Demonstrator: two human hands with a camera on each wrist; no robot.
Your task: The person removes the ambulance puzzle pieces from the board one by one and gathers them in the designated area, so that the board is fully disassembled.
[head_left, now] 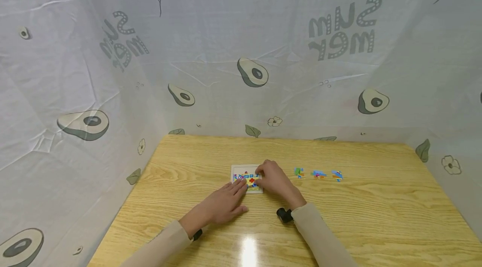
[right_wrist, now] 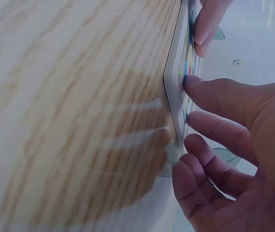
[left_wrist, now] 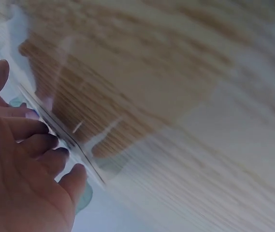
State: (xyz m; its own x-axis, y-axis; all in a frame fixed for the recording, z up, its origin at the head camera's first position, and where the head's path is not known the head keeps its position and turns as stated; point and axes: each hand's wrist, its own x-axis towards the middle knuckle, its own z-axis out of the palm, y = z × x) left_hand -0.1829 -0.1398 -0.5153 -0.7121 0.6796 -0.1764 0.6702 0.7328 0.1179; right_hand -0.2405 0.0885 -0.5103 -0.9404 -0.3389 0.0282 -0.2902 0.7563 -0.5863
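Observation:
A small white-framed puzzle board lies on the table, with a yellow ambulance picture bearing a red cross in its lower part. My left hand rests its extended fingers on the left of the picture. From the right side my right hand reaches over the board's edge, thumb and index finger set apart on a puzzle piece at the picture's right end. The right wrist view shows the thumb touching the picture surface; the piece itself is mostly hidden there. The left wrist view shows the board's thin edge beside the fingers.
Right of the board lie three loose colourful puzzle bits: a green one, a blue one and another blue one. The wooden table meets a pale avocado-print curtain at the back and sides.

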